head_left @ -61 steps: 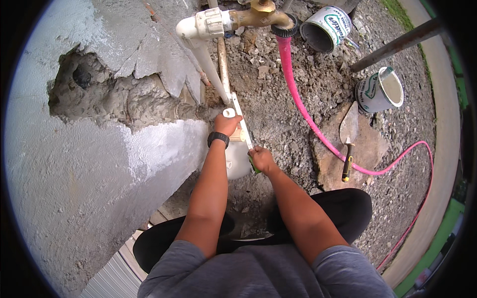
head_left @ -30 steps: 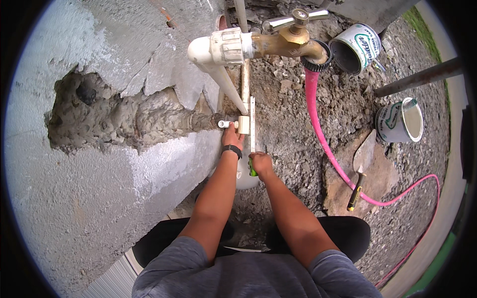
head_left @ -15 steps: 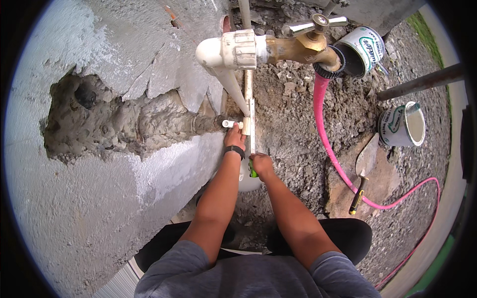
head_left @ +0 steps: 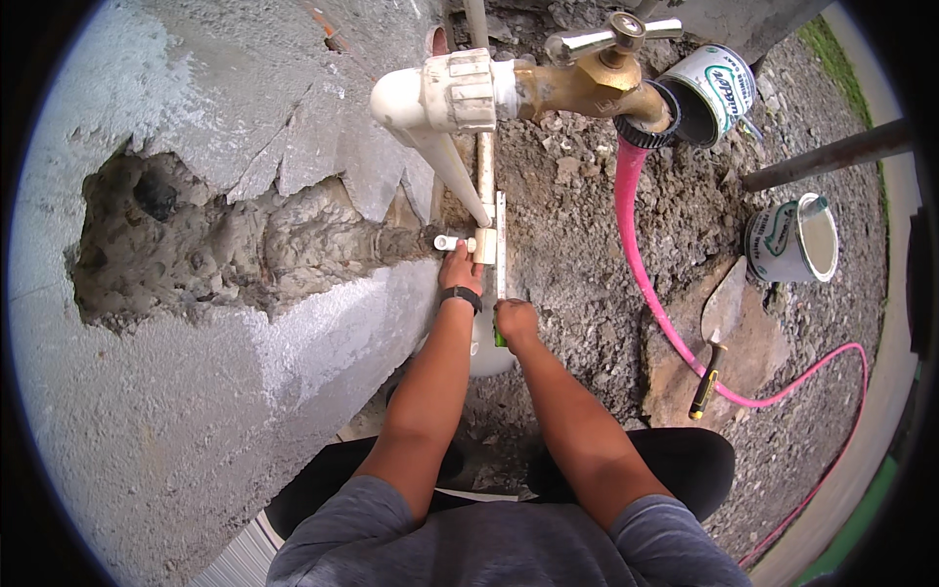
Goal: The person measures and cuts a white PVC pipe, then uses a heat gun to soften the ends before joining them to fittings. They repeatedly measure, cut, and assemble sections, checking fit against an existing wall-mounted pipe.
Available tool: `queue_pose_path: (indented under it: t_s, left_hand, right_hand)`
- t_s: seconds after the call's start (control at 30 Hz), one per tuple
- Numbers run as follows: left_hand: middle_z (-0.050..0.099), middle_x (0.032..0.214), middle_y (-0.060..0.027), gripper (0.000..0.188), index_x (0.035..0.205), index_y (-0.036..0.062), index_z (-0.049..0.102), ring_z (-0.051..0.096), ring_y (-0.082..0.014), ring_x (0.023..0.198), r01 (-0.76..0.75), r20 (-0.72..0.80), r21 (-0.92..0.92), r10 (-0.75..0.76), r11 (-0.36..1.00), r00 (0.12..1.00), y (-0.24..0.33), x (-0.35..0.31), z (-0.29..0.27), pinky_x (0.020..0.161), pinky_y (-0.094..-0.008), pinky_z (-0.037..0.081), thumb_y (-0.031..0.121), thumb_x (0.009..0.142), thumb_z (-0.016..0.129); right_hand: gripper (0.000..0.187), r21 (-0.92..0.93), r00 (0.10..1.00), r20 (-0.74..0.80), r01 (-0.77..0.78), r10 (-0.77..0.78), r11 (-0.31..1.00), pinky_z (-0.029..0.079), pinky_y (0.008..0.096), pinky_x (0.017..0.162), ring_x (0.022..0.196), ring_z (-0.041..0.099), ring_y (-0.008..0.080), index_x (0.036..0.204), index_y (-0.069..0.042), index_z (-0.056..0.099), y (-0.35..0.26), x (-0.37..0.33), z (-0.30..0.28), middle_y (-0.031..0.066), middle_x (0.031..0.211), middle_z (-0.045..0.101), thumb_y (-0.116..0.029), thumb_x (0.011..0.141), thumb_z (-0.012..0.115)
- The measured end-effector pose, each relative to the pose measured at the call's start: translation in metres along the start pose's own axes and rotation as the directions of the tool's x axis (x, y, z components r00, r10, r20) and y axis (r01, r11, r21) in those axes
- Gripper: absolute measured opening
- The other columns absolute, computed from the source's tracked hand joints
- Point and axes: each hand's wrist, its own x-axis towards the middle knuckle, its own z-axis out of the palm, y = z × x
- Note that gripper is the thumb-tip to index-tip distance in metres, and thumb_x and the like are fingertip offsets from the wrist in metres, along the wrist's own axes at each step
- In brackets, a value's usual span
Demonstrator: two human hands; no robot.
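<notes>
My left hand point(head_left: 461, 271), with a dark band on its wrist, has its fingers closed at a cream plastic pipe fitting point(head_left: 484, 245) low beside the wall. A short white pipe stub point(head_left: 447, 243) sticks out of the fitting to the left, above my fingertips. My right hand point(head_left: 516, 321) is wrapped round a green-bodied tape measure point(head_left: 501, 340), mostly hidden in the palm. Its pale blade point(head_left: 501, 245) stretches away from me, alongside the fitting and just right of it. A white riser pipe point(head_left: 455, 176) comes down near the fitting.
Above the hands juts a brass tap point(head_left: 587, 93) with a pink hose point(head_left: 631, 205) hanging from it. The grey wall point(head_left: 196, 391) has a broken-out channel. Two paint cans point(head_left: 732, 88), point(head_left: 773, 245) and a trowel point(head_left: 719, 323) lie right on rubble. A rusty bar point(head_left: 831, 154) reaches in.
The tape measure's blade has shifted slightly right, opening a small gap beside the fitting. My left hand stays at the fitting. The whole view has shifted a little.
</notes>
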Motion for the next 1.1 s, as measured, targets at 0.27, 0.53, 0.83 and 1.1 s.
queue_pose_path:
  t_s: [0.27, 0.53, 0.83, 1.1]
  left_hand:
    - [0.065, 0.126, -0.0012, 0.027, 0.125, 0.0134, 0.058, 0.061, -0.0153, 0.117, 0.009, -0.010, -0.001, -0.009, 1.000, 1.000, 0.000, 0.001, 0.000, 0.100, -0.0366, 0.047, 0.033, 0.106, 0.059]
    - [0.065, 0.127, -0.0026, 0.026, 0.126, 0.0126, 0.058, 0.061, -0.0171, 0.119, 0.013, -0.036, -0.023, -0.014, 1.000, 0.999, 0.002, -0.003, 0.004, 0.102, -0.0389, 0.046, 0.030, 0.107, 0.059]
    - [0.064, 0.127, 0.0004, 0.027, 0.130, 0.0166, 0.057, 0.059, -0.0147, 0.119, 0.034, -0.055, -0.010, -0.035, 0.999, 0.998, 0.000, 0.002, 0.003, 0.101, -0.0417, 0.041, 0.032, 0.108, 0.056]
    - [0.062, 0.133, 0.0004, 0.029, 0.132, 0.0180, 0.055, 0.057, -0.0159, 0.126, 0.017, -0.021, -0.032, -0.018, 0.999, 1.000, -0.001, 0.002, 0.002, 0.104, -0.0437, 0.040, 0.032, 0.107, 0.057]
  right_hand:
    - [0.031, -0.030, 1.000, -0.017, 0.005, -0.005, 1.000, 0.055, 0.0433, 0.085, 0.091, 0.073, 0.0401, 0.094, -0.005, 0.081, 0.000, 0.001, -0.001, 0.0239, 0.095, 0.075, -0.029, 0.086, 0.063]
    - [0.034, -0.086, 0.996, -0.022, 0.083, -0.085, 0.993, 0.055, 0.0443, 0.088, 0.094, 0.072, 0.0420, 0.095, -0.003, 0.080, 0.011, 0.001, 0.000, 0.0264, 0.097, 0.074, -0.031, 0.087, 0.064]
    - [0.036, -0.063, 0.999, 0.000, 0.038, -0.038, 0.997, 0.054, 0.0460, 0.089, 0.093, 0.070, 0.0445, 0.092, -0.001, 0.078, 0.018, -0.019, -0.005, 0.0265, 0.092, 0.073, -0.033, 0.088, 0.060]
    - [0.034, -0.111, 0.990, 0.065, 0.131, -0.124, 0.985, 0.054, 0.0417, 0.092, 0.097, 0.071, 0.0402, 0.093, -0.003, 0.079, 0.021, -0.012, -0.012, 0.0239, 0.097, 0.074, -0.031, 0.089, 0.060]
